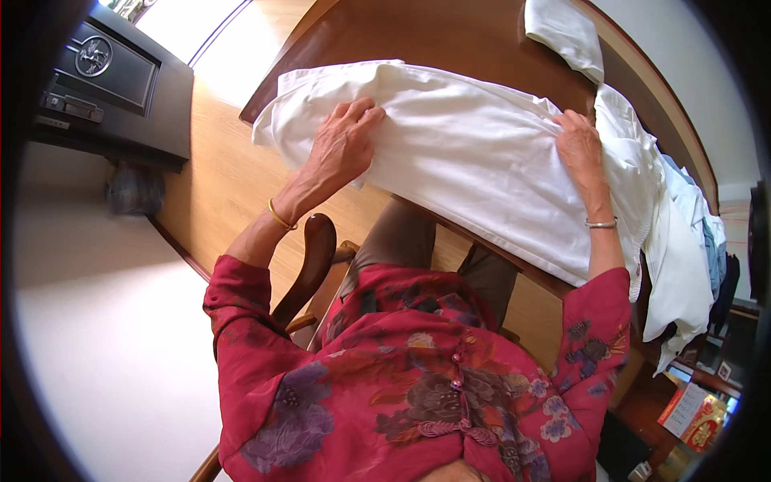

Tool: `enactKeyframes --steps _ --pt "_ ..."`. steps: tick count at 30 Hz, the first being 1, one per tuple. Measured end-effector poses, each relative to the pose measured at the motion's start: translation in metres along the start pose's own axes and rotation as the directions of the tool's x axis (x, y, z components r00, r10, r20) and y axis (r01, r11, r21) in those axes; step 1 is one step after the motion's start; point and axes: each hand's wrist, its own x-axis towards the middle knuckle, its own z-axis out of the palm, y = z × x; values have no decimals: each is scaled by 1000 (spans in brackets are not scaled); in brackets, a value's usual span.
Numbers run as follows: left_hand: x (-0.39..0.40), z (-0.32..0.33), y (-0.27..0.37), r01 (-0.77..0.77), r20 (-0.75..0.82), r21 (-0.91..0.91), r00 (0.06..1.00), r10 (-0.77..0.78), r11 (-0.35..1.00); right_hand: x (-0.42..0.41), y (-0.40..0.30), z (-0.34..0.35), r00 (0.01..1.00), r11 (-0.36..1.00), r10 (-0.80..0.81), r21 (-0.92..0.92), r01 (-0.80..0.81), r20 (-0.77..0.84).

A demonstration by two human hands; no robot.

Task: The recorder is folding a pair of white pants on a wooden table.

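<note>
White trousers or a similar long white garment (458, 144) lie stretched across the wooden table, with one edge hanging over its near side. My left hand (349, 135) rests on the garment's left part, its fingertips bent against the fabric; whether they pinch it cannot be told. Near the far edge at the right, my right hand (578, 141) has its fingers curled on the cloth by a seam, and its grip is also unclear. Gathered fabric lies beside my right wrist.
A folded white cloth (566, 36) sits at the table's far side. White and blue clothes (680, 265) are heaped at the right, partly hanging over the edge. A wooden chair's armrest (310, 259) is close to my left. A dark door (126, 78) stands at the upper left.
</note>
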Motion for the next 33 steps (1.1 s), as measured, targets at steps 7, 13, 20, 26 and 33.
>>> enactKeyframes --steps 7,13,20,26,33 --pt "-12 -18 -27 157 -37 103 987 -154 982 -19 -2 -31 986 987 157 32 -159 58" --pt "-41 -52 -39 246 -66 115 969 -239 962 -55 9 -78 842 987 145 133 -88 -520" --pt "-47 -57 -30 320 51 -480 940 -338 817 -174 103 -104 250 671 740 659 -340 -624" --pt "-18 -21 19 97 96 -459 994 -59 883 -229 139 -17 254 358 921 389 -849 -295" --pt "-25 11 118 -335 77 -563 889 451 755 -227 122 -18 265 420 896 488 -765 -356"
